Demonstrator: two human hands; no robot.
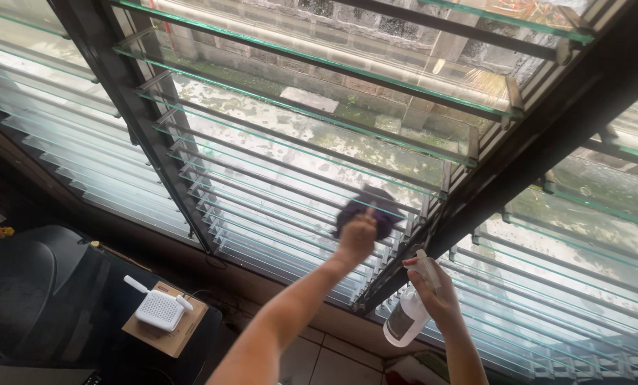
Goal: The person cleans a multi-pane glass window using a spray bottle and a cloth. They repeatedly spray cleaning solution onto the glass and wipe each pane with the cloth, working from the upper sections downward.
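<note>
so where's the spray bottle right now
The white spray bottle hangs nozzle-up in the right hand, low and right of centre, below the dark cloth the left hand presses on the glass slats.

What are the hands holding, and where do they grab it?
Left hand presses a dark purple cloth against the glass louvre slats. Right hand grips a white plastic spray bottle by its neck.

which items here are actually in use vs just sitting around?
In use:
- left hand pressing a dark cloth against the glass louvre slats
- right hand holding a white spray bottle

Lying about:
- white router on a cardboard box
- dark table beneath them
</note>
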